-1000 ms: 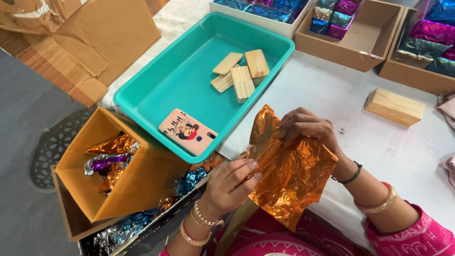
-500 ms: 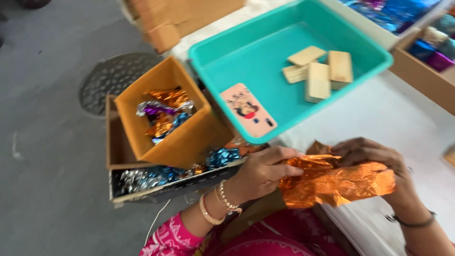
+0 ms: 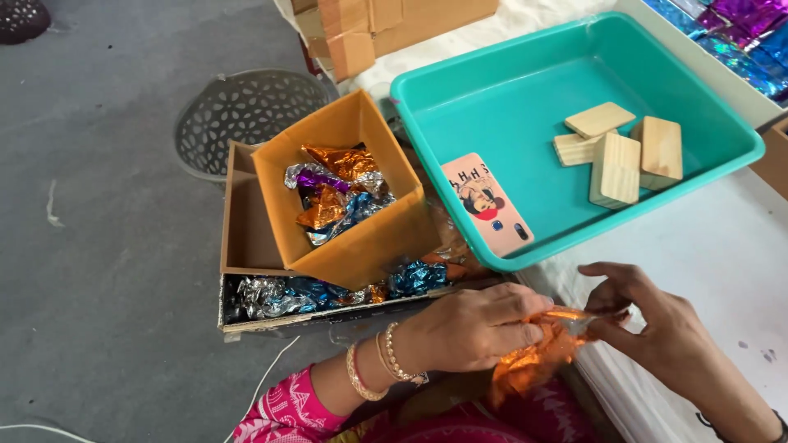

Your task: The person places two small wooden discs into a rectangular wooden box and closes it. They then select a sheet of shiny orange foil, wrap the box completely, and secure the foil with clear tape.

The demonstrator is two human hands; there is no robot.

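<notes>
My left hand (image 3: 472,328) and my right hand (image 3: 652,324) both grip a crumpled sheet of orange foil (image 3: 538,357) at the near edge of the white table (image 3: 722,262). The foil is bunched between the fingers, and whatever it wraps is hidden. Just beyond my hands a teal plastic tray (image 3: 525,98) holds several pale wooden blocks (image 3: 620,152) and a phone in a pink cartoon case (image 3: 487,203). To the left, below the table, an open cardboard box (image 3: 361,242) contains foil-wrapped pieces (image 3: 332,193) in orange, silver, purple and blue.
The cardboard box sits in a shallow tray (image 3: 328,295) lined with more foil wrappers on the grey floor. A grey perforated basket (image 3: 238,111) stands behind it. Cardboard cartons (image 3: 386,25) lie at the table's far end. Shiny purple and blue wrappers (image 3: 739,33) fill a box at top right.
The view has swung left and down toward the floor box. The orange foil, spread wide a second ago, is now squeezed into a small bunch between both hands.
</notes>
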